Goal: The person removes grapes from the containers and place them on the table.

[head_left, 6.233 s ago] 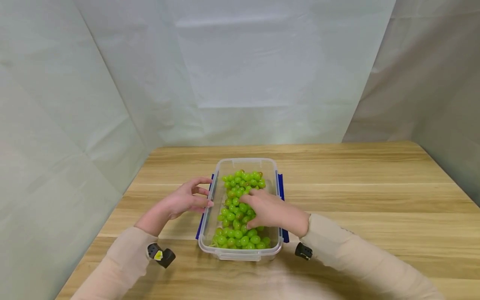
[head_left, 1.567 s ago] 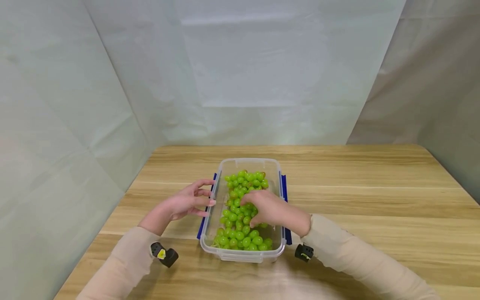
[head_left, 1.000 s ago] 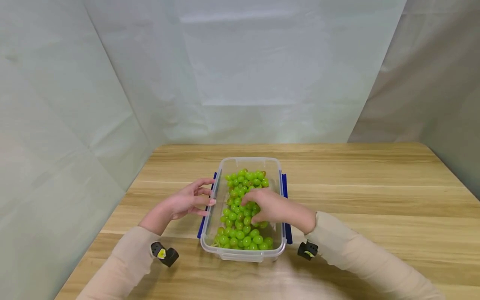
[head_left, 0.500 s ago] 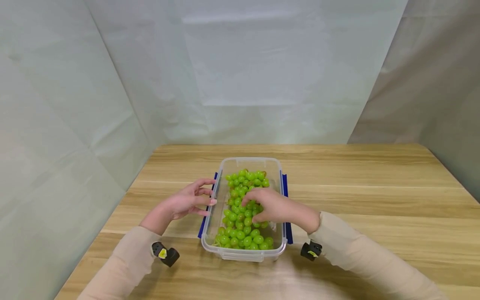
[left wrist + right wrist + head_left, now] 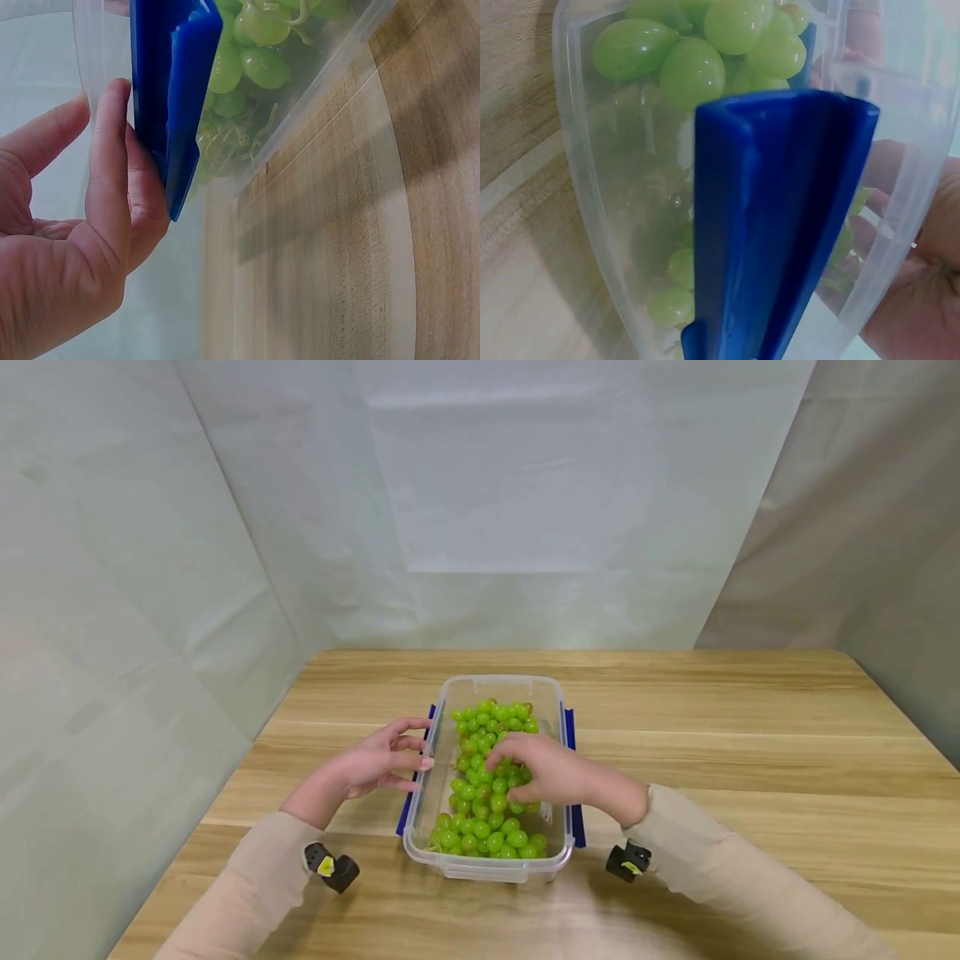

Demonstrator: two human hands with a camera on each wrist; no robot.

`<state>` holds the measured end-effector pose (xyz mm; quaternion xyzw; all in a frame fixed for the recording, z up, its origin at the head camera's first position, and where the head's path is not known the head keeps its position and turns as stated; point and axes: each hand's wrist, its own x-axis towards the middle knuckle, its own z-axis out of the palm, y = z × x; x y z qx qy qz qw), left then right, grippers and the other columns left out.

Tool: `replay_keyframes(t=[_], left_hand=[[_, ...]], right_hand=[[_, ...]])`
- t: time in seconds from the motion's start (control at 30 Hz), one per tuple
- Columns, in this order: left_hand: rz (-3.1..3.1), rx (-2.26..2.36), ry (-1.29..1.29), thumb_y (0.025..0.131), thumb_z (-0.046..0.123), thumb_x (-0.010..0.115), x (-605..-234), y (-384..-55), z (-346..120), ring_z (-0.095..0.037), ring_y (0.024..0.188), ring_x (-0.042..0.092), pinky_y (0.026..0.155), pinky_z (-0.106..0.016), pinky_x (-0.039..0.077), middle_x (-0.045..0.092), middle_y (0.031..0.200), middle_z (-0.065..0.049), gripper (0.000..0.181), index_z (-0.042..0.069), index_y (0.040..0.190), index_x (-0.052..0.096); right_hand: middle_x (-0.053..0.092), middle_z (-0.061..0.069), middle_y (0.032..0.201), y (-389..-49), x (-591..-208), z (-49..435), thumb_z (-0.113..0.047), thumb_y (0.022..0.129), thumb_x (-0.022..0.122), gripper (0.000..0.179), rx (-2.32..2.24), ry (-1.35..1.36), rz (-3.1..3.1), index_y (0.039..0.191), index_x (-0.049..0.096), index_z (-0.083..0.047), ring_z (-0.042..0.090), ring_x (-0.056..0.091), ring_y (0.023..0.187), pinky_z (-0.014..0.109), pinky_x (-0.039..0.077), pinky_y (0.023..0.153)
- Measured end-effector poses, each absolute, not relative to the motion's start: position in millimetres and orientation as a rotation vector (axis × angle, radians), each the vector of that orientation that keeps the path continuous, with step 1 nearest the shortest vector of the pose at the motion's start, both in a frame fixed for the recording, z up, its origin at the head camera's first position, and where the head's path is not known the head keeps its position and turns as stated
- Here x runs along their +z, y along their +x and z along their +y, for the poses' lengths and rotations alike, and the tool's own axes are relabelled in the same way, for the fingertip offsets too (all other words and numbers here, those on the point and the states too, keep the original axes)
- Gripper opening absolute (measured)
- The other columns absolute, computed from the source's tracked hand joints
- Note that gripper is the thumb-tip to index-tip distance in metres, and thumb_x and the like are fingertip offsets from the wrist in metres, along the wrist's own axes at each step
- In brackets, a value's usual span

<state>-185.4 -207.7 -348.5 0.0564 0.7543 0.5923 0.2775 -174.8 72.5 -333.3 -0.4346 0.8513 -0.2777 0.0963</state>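
A clear plastic food box point(image 5: 491, 870) with blue side clips point(image 5: 571, 731) stands uncovered on the table. Green grapes lie inside: a far bunch point(image 5: 498, 714), a middle bunch point(image 5: 480, 789) and a near bunch point(image 5: 487, 842). My right hand point(image 5: 547, 768) reaches in over the box's right side and grips the middle bunch, its thumb and fingers curved round it. In the right wrist view that hand is partly hidden by the cloudy wall and a blue clip point(image 5: 780, 202). My left hand point(image 5: 375, 760), fingers spread, rests against the left rim and the blue clip point(image 5: 169, 90).
The wooden table point(image 5: 712, 777) stretches to both sides of the box. A pale cloth point(image 5: 517, 510) hangs behind it and along the left. Each sleeve carries a small black wrist camera, the left one point(image 5: 332, 868) and the right one point(image 5: 628, 862).
Over the last second my right hand has drifted slightly right, and the middle bunch has shifted a little with it. The left hand and the box stay in place.
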Motion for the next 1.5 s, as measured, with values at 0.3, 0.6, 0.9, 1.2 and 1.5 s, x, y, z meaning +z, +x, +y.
replay_keyframes(t=[0.3,0.6,0.9,1.2,1.5], left_hand=[[2.031,1.601,0.145,0.089,0.012,0.065,-348.4,-187.1,-208.4,-0.019,0.099,0.057,0.080,-0.037,0.058,0.033,0.137,-0.026,0.077,0.006,0.149,0.017],[2.029,1.605,0.153,0.089,0.013,0.065,-348.2,-186.7,-209.6,-0.022,0.102,0.057,0.080,-0.036,0.058,0.031,0.139,-0.027,0.077,0.006,0.149,0.017],[2.008,1.611,0.143,0.089,0.013,0.066,-347.4,-185.6,-209.3,-0.022,0.101,0.058,0.080,-0.036,0.058,0.033,0.138,-0.028,0.077,0.007,0.149,0.018],[1.993,1.623,0.165,0.089,0.012,0.065,-345.6,-183.3,-209.0,-0.021,0.098,0.059,0.079,-0.035,0.058,0.033,0.138,-0.030,0.078,0.005,0.149,0.016],[1.992,1.625,0.167,0.089,0.012,0.065,-345.5,-183.3,-210.9,-0.021,0.097,0.059,0.077,-0.034,0.059,0.032,0.138,-0.030,0.077,0.005,0.148,0.016]], right_hand=[[0.063,0.005,0.112,-174.5,-324.6,75.1,-0.006,0.078,0.075,0.036,-0.861,-1.291,2.520,0.112,0.063,-0.006,0.020,0.058,0.101,0.032,0.051,0.089],[0.063,0.004,0.111,-174.2,-323.0,74.5,-0.006,0.079,0.074,0.035,-0.864,-1.328,2.530,0.112,0.063,-0.006,0.018,0.057,0.098,0.030,0.051,0.086],[0.063,0.004,0.110,-173.6,-321.0,75.8,-0.005,0.079,0.072,0.033,-0.902,-1.336,2.534,0.111,0.063,-0.007,0.015,0.055,0.093,0.028,0.050,0.082],[0.063,0.004,0.109,-170.3,-316.4,77.1,-0.003,0.078,0.069,0.033,-0.947,-1.337,2.531,0.111,0.063,-0.007,0.015,0.053,0.090,0.027,0.049,0.078],[0.063,0.005,0.111,-169.5,-307.4,82.9,-0.001,0.080,0.066,0.034,-1.010,-1.343,2.571,0.113,0.063,-0.007,0.019,0.055,0.098,0.030,0.050,0.081]])
